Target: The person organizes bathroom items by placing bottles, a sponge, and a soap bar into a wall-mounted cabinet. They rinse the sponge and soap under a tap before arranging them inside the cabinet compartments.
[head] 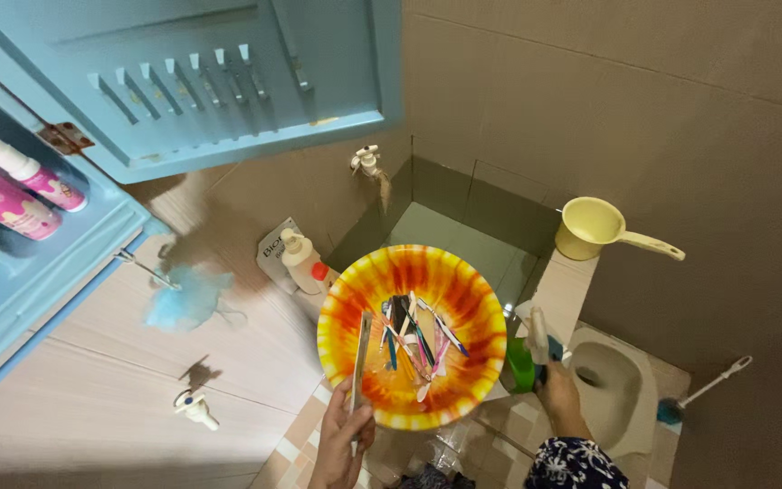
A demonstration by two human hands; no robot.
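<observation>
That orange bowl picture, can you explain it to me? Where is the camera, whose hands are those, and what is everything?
The camera sits on a person's head and looks down, so both hands are their own. The left hand holds the rim of an orange and yellow bowl together with a thin stick; toothbrushes lie inside it. The right hand grips a green spray bottle. Around them is a bathroom: a yellow dipper on a ledge, a squat toilet, a wall tap.
</observation>
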